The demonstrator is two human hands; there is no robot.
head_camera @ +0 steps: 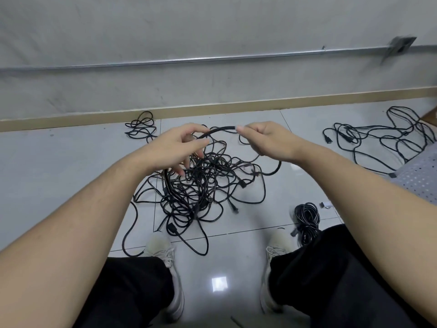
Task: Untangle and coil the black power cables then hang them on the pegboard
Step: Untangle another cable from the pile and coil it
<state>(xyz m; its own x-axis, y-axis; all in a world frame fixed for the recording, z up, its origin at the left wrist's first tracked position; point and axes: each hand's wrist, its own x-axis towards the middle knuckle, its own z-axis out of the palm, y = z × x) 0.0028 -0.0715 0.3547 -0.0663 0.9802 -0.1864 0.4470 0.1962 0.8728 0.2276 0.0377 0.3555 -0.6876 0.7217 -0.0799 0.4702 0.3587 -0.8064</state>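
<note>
Two hands lift one black cable point(218, 131) over the tangled pile point(201, 185) on the floor.
Right hand point(264, 140) pinches its end — left hand point(179, 147) curls loosely around it.

A glossy floor of pale grey tiles point(71, 162) is seen, crossed by thin dark joints and marked by a bright square reflection point(219, 283) between two white shoes point(163, 252), above which black trousers point(132, 287) are worn. The floor is bordered at the back by a tan skirting strip point(236, 107), over which a scuffed grey wall point(189, 31) rises. A thin metal pipe point(212, 58) is run across that wall to a small metal box point(399, 46) at the right, and a small pale object point(325, 205), too small to identify, is left on the tiles at the right.
</note>
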